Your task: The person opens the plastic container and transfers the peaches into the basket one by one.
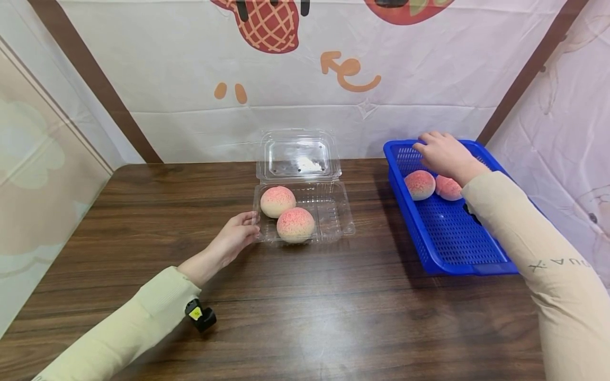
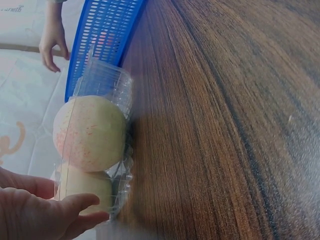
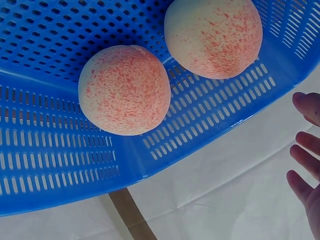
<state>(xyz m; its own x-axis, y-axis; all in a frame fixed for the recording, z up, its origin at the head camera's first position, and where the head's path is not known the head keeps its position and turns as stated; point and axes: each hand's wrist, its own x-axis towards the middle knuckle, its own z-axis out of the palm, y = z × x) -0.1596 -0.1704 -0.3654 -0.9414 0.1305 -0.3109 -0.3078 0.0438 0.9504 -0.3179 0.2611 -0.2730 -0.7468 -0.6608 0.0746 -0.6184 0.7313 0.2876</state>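
Note:
My left hand point(image 1: 233, 235) holds the left edge of an open clear plastic clamshell box point(image 1: 331, 211), its thumb and fingers about the wall. Two round pink-and-cream peaches point(image 1: 295, 225) lie in the box's left half, touching each other in the head view. Over at the right, my right hand point(image 1: 445, 153) hovers above the back of a blue plastic basket point(image 1: 429, 248), fingers loosely spread and holding nothing. Below it, two more peaches point(image 3: 125, 90) lie at the basket's far end. In the right wrist view, the fingers point(image 3: 302, 187) show outside the rim.
The box's hinged lid point(image 1: 300, 156) stands raised at the back, near a printed cloth backdrop point(image 1: 190, 127). Dark wood-grain table point(image 1: 305, 317) surface lies in front and between box and basket. A black wrist device point(image 1: 202, 317) hangs at the left sleeve.

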